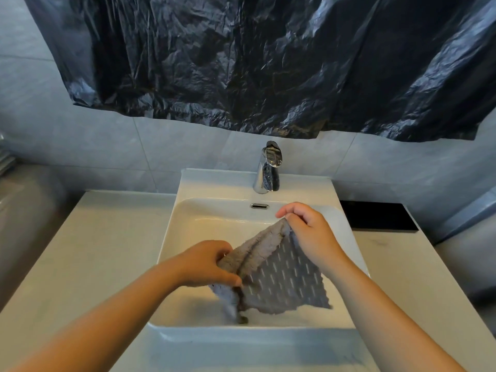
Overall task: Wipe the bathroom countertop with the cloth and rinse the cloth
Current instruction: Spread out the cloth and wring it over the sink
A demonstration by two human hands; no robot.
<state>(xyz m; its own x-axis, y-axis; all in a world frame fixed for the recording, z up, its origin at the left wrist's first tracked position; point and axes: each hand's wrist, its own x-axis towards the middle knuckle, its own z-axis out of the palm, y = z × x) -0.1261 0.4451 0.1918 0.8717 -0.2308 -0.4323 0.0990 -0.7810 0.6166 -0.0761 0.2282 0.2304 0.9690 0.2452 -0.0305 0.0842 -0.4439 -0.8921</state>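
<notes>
A grey cloth (279, 280) with a pattern of pale dashes hangs spread over the white sink basin (204, 226). My left hand (209, 264) grips its bunched left edge. My right hand (308, 232) pinches the upper right corner, holding it higher, so the cloth slopes down to the left. The lower edge dangles inside the basin. The chrome faucet (267, 170) stands behind the basin, and no water runs from it. The pale countertop (88, 251) stretches to the left of the sink.
A black plastic sheet (268, 63) hangs across the wall above the faucet. A flat black panel (378, 216) lies on the counter right of the sink. Grey tiles cover the wall. A grey appliance edge (24, 210) sits at far left.
</notes>
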